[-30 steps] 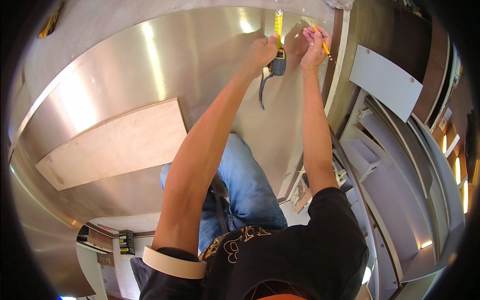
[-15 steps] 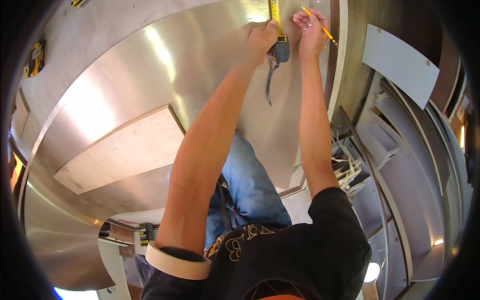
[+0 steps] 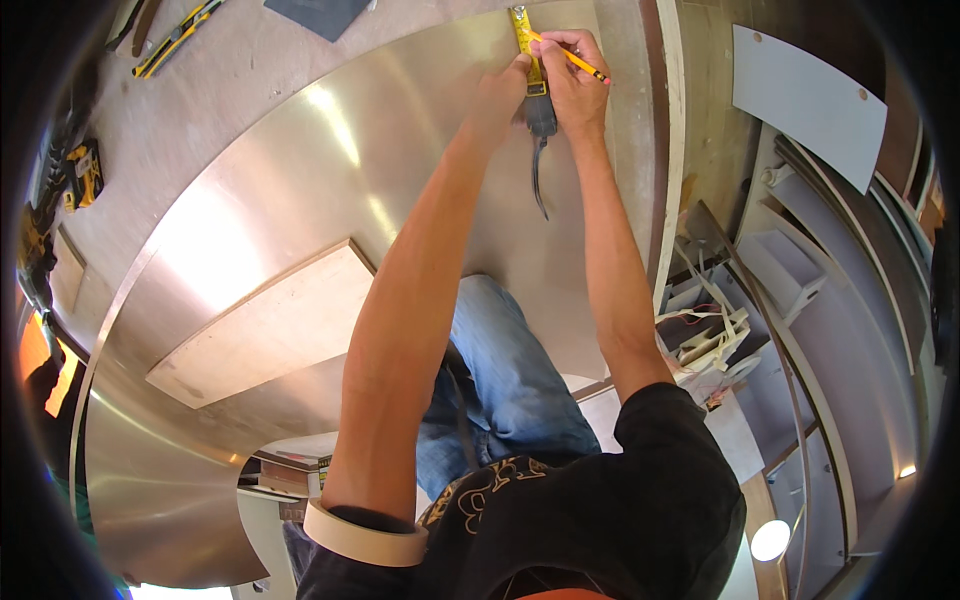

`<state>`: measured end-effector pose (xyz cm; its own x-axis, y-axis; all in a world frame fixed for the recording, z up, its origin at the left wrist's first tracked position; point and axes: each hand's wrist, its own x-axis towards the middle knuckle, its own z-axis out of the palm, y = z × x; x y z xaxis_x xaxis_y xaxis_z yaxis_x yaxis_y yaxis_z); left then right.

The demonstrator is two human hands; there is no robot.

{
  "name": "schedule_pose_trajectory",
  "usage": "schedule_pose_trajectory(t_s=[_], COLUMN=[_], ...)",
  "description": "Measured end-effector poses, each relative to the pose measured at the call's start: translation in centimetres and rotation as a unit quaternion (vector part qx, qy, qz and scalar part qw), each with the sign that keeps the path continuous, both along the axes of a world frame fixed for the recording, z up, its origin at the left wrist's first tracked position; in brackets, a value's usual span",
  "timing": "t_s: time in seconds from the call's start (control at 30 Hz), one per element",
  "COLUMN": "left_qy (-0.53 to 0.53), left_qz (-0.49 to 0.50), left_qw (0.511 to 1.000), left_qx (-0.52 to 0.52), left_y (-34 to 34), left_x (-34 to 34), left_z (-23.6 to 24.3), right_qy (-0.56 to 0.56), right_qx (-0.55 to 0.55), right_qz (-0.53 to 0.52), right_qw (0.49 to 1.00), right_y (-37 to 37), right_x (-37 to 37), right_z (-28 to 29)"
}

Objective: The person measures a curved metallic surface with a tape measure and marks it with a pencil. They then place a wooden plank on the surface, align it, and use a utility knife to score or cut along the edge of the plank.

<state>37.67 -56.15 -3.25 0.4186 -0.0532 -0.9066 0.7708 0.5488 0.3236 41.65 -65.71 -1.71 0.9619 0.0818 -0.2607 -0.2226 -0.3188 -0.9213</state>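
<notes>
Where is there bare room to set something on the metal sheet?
Widest bare patch on the metal sheet: between the wooden board, the left forearm and the sheet's curved edge. A smaller one lies between that arm and the right forearm, below the black strap. Crowded: near the far edge, where the left hand, right hand, tape measure and pencil cluster.

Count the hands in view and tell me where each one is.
2: the left hand, thumb at the tape measure, and the right hand beside it, holding the pencil. The picture's dark left rim is too unclear to rule out others.
</notes>
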Motion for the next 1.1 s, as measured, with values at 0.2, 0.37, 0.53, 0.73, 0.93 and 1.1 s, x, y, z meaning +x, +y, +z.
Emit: schedule_pose_trajectory(t_s=[0.2, 0.37, 0.53, 0.73, 0.93, 1.1], left_qy=[0.010, -0.008, -0.007, 0.001, -0.020, -0.043], left_qz=[-0.017, 0.011, 0.003, -0.013, 0.011, 0.070], left_qw=[1.000, 1.000, 1.000, 0.999, 0.997, 0.990], left_qx=[0.010, -0.012, -0.018, -0.042, -0.070, -0.113], left_y=[-0.2, -0.6, -0.6, -0.1, -0.2, -0.2], left_x=[-0.1, -0.2, 0.0, 0.3, 0.1, -0.7], left_z=[-0.5, -1.7, -1.3, 0.3, 0.5, -1.3], right_qy=[-0.029, -0.039, -0.039, -0.066, -0.066, -0.090], right_qx=[-0.081, -0.110, -0.118, -0.160, -0.131, -0.147], right_qz=[0.036, 0.056, 0.076, 0.115, 0.031, 0.006], right_qw=[0.996, 0.992, 0.989, 0.978, 0.989, 0.985], right_y=[0.0, 0.5, 0.4, 0.7, 1.9, 3.0], right_x=[-0.1, 0.1, 0.4, 0.7, -1.5, -2.2], right_z=[0.8, 1.5, 1.9, 2.1, 3.2, 3.9])
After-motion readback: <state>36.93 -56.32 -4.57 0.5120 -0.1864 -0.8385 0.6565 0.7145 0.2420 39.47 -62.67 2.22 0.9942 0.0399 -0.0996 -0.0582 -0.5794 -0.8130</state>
